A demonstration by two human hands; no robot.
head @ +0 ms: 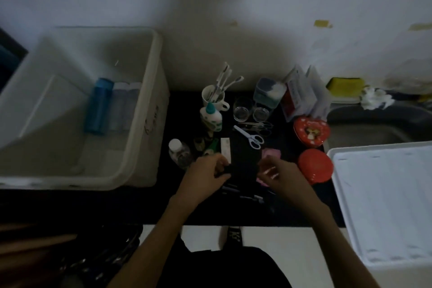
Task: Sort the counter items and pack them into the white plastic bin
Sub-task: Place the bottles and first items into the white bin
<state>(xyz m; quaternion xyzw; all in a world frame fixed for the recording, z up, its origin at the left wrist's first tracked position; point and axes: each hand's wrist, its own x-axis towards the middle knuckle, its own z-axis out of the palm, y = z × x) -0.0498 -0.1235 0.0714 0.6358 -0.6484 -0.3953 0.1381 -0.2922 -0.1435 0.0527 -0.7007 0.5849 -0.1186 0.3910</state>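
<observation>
Between both hands point(205, 172) point(278, 174), a black flat item point(244, 159) is held.

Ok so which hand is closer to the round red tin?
Right. The right hand sits just left of the round red tin, nearly touching it. The left hand is farther left, across the dark flat item both hands grip.

Large white plastic bin point(142, 91): smooth, semi-matt plastic walls.
Black desk point(177, 110): dark, smooth top with a dull sheen.
Two small clear drinking glasses point(242, 110): transparent, glossy glass.
White-handled scissors point(250, 137): smooth plastic handles.
Round red tin point(315, 166): glossy, smooth lid.
White ribbed plastic lid point(383, 203): matt, ridged plastic.
Yellow sponge point(346, 85): soft, porous, matt.
</observation>
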